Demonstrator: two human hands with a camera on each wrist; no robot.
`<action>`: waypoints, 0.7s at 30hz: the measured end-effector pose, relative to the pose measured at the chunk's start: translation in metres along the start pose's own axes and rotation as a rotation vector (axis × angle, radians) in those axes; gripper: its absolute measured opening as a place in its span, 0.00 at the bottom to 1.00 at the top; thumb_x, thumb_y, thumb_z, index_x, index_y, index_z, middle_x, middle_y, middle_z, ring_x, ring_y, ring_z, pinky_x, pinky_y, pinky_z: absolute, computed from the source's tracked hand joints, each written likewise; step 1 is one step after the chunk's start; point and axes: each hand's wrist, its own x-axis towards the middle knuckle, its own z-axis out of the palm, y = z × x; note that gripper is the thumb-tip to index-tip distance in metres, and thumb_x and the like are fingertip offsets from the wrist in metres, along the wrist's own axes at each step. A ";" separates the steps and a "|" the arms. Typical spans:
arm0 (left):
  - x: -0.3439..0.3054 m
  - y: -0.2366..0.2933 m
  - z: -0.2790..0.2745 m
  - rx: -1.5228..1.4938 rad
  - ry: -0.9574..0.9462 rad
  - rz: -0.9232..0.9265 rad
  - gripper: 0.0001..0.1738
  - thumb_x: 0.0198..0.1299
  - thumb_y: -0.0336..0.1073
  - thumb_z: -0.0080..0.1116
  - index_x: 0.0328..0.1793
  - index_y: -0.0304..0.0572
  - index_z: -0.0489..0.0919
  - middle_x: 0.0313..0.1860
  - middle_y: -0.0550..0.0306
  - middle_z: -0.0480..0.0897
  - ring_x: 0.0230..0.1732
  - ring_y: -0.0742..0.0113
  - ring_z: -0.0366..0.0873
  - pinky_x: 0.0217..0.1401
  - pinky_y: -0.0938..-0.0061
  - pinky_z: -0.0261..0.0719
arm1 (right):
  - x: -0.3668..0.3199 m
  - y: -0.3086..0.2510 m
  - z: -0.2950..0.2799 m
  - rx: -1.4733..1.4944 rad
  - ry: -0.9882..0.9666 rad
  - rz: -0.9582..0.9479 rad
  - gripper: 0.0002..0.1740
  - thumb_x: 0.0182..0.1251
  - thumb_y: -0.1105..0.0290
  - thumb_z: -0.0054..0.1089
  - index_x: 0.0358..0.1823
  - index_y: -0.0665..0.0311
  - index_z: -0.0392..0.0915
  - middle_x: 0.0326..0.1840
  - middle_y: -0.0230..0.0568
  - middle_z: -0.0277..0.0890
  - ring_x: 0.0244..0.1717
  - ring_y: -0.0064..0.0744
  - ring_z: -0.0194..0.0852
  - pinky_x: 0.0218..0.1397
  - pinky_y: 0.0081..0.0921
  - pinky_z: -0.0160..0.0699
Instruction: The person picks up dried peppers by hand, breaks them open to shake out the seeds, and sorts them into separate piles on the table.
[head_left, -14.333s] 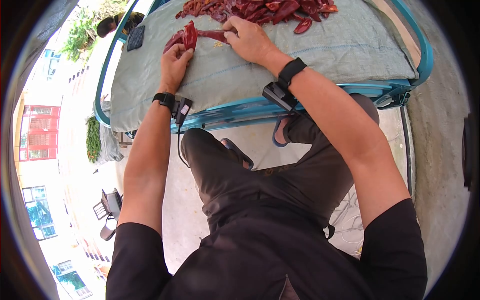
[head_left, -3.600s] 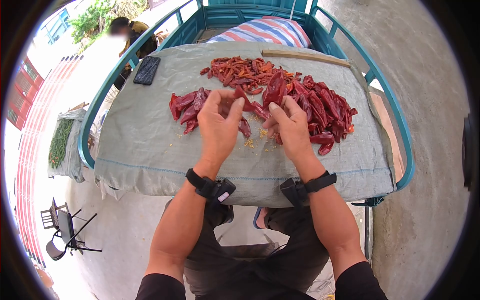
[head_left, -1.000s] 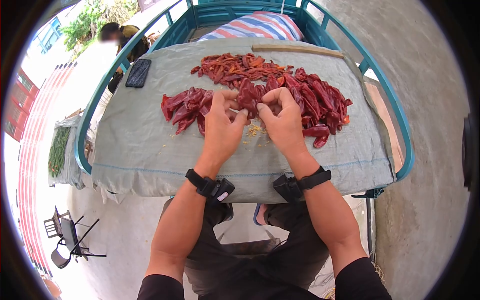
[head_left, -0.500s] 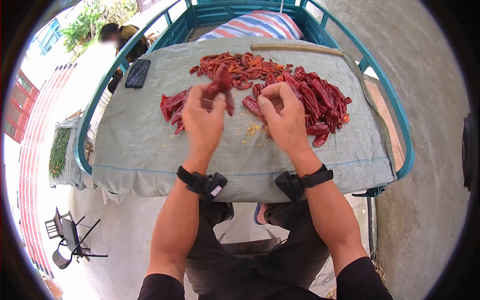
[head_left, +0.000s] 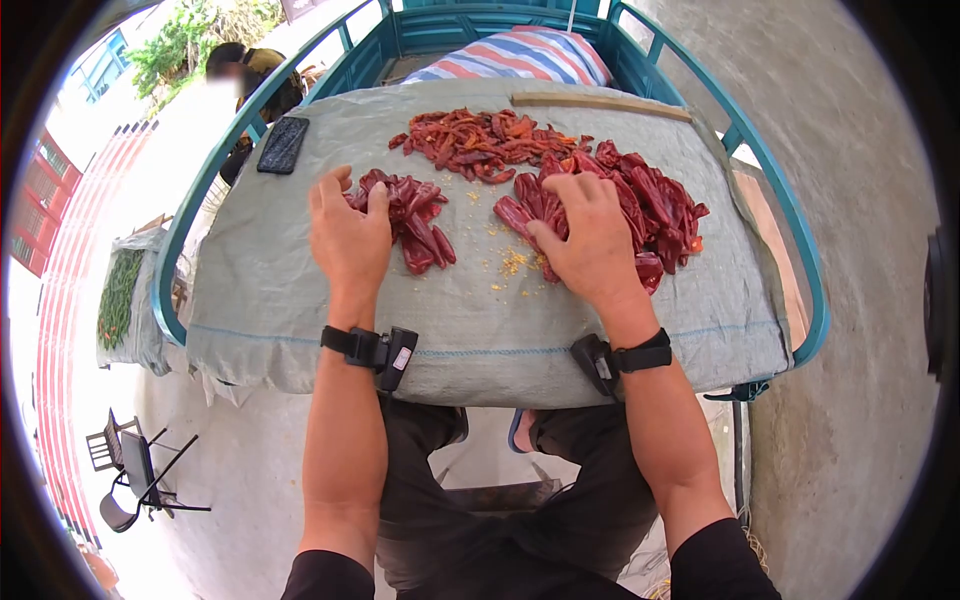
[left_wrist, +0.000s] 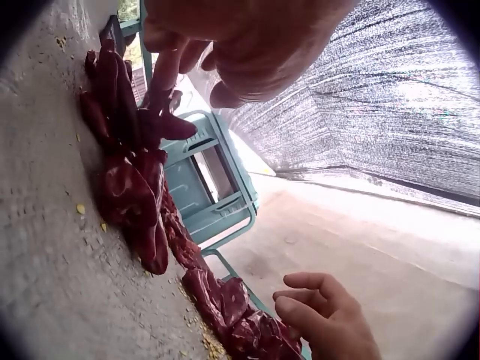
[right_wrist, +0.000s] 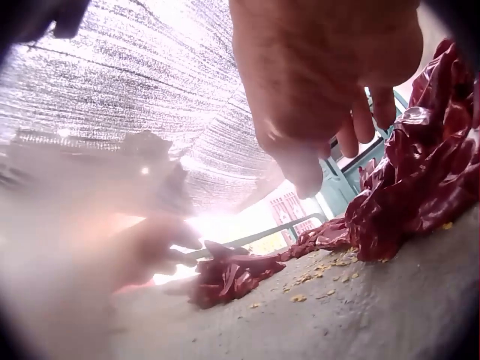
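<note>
In the head view, my left hand point(head_left: 350, 245) is at the left edge of a small heap of dark red dried chili peppers point(head_left: 420, 215), thumb and fingers spread apart. The left wrist view has its fingertips right at a chili pepper point(left_wrist: 166, 126) on top of that heap. My right hand point(head_left: 600, 240) hovers over the near-left side of a larger chili heap point(head_left: 660, 205), fingers loosely bent and thumb apart. Seen from the right wrist, this hand point(right_wrist: 322, 90) has nothing in its fingers, with glossy peppers point(right_wrist: 427, 180) beside it.
A heap of smaller orange-red chilies point(head_left: 490, 140) lies farther back on the grey-green woven sheet point(head_left: 480, 375). Yellow seeds point(head_left: 513, 262) are scattered between the heaps. A phone point(head_left: 283, 146), a wooden strip point(head_left: 600, 104) and blue-green cart rails point(head_left: 790, 235) surround them. Another person point(head_left: 265, 80) is beyond the left rail.
My left hand has moved left from the middle, where it held up a chili pepper, to the left heap, and its fingers have spread. My right hand has shifted slightly right, fingers looser.
</note>
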 end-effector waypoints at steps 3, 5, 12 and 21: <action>-0.002 0.007 -0.002 0.011 0.007 0.037 0.21 0.71 0.36 0.75 0.66 0.38 0.85 0.59 0.48 0.88 0.47 0.60 0.87 0.57 0.63 0.85 | -0.009 -0.006 0.010 -0.174 -0.152 -0.052 0.26 0.61 0.61 0.83 0.59 0.59 0.84 0.59 0.45 0.82 0.66 0.53 0.76 0.66 0.48 0.79; -0.004 0.024 -0.008 -0.060 -0.016 0.012 0.19 0.70 0.34 0.74 0.64 0.37 0.85 0.57 0.51 0.87 0.42 0.63 0.84 0.53 0.64 0.84 | -0.013 -0.009 0.017 -0.306 -0.229 -0.073 0.27 0.60 0.58 0.85 0.59 0.56 0.86 0.59 0.41 0.82 0.67 0.48 0.75 0.65 0.46 0.76; -0.017 0.041 0.000 -0.380 -0.114 0.010 0.15 0.71 0.26 0.72 0.62 0.36 0.85 0.50 0.57 0.88 0.34 0.75 0.79 0.42 0.73 0.80 | -0.013 0.000 0.028 -0.226 -0.277 -0.137 0.20 0.64 0.67 0.77 0.57 0.56 0.85 0.55 0.38 0.84 0.63 0.46 0.79 0.62 0.43 0.80; -0.035 0.060 0.006 -0.656 -0.355 -0.020 0.13 0.76 0.23 0.67 0.63 0.38 0.83 0.45 0.65 0.86 0.36 0.85 0.75 0.39 0.81 0.76 | -0.008 -0.019 0.012 -0.042 -0.233 -0.091 0.18 0.64 0.79 0.68 0.56 0.59 0.83 0.52 0.43 0.85 0.61 0.50 0.83 0.58 0.45 0.86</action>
